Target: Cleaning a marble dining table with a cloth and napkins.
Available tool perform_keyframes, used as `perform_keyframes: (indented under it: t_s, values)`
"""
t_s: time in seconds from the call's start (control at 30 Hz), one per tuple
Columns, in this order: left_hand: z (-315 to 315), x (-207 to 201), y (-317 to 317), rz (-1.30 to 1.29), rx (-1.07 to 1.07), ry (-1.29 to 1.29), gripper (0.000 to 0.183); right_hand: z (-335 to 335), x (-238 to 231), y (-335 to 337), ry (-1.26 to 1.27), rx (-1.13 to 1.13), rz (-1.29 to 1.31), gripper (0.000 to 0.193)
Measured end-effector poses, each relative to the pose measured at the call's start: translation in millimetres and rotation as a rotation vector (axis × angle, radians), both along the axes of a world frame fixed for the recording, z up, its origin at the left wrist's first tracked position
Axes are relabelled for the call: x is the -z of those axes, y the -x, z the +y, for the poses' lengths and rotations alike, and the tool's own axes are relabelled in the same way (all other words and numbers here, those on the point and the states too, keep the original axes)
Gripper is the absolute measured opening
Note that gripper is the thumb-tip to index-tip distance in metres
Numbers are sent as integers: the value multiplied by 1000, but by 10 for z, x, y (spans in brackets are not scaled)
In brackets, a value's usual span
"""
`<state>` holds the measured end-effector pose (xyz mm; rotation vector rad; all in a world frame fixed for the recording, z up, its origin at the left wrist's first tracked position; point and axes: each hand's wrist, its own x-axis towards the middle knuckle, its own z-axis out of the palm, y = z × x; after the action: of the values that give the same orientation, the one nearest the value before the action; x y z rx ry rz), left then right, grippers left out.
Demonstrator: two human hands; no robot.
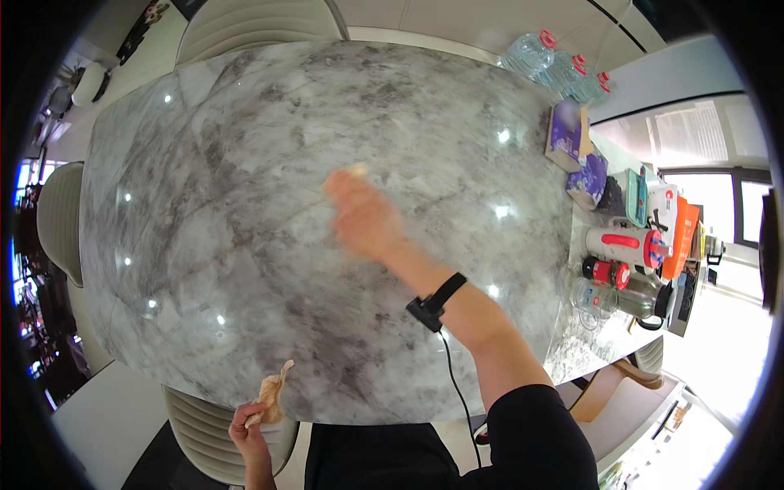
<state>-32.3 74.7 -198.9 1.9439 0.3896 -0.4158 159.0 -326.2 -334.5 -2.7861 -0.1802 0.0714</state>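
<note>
Your left grip (251, 426) pinches tan cloth (270, 397), likely to keep it aside; your right grip (363, 216) is too blurred to tell.

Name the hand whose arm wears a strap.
The right hand, over the marbled table, has the black strap on its arm; the left hand, gripping a beige cloth, shows none.

Crumpled, pale beige cloth (273, 395)

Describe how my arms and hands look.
Your right arm has a short black sleeve and a black wrist strap with a small black box and thin black cable. Your left hand and blurred right hand are ungloved.
</note>
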Motion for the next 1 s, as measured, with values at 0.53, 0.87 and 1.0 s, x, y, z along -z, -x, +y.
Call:
perform_keyframes:
  t_s: [0.53, 0.87, 1.0]
  values:
    - [-122, 101, 343, 1, 138, 122, 18, -1666, 252, 3459, 297, 1118, 9, 63]
    - [578, 9, 615, -88, 170, 136, 27, -1324, 210, 3930, 240, 1217, -213, 52]
    - [942, 51, 773, -126, 144, 125, 26, -1625, 230, 3617, 55, 1243, -346, 35]
